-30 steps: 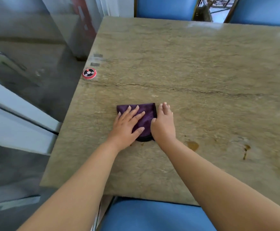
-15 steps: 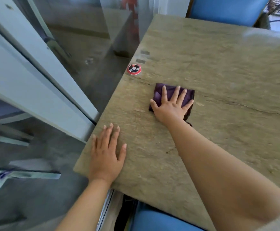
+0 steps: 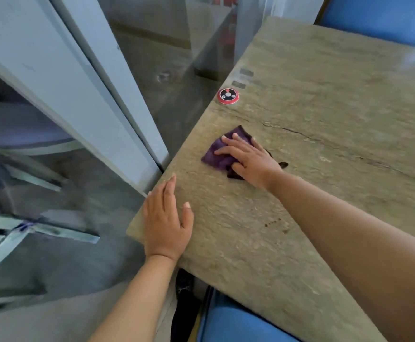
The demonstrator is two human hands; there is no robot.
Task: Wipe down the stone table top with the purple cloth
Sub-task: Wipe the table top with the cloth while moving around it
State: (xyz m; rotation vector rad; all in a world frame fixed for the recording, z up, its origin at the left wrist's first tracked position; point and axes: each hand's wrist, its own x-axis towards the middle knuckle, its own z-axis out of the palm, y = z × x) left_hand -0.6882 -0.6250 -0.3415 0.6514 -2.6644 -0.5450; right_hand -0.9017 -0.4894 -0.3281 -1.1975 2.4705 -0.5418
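The purple cloth (image 3: 217,154) lies folded on the stone table top (image 3: 324,124), close to the table's left edge. My right hand (image 3: 247,157) presses flat on the cloth, fingers spread and pointing left, covering its right half. My left hand (image 3: 167,220) rests palm down on the near left corner of the table, fingers together, holding nothing. A long crack runs across the stone to the right of the cloth.
A round red and black call button (image 3: 228,96) sits at the left table edge beyond the cloth. Small brown spots (image 3: 273,222) mark the stone near my right forearm. Blue chairs stand at the near side (image 3: 236,322) and the far side (image 3: 376,16). Glass panels line the left.
My right hand has slid the cloth toward the left edge and turned it. My left hand left the cloth a second ago and now rests on the near left corner.
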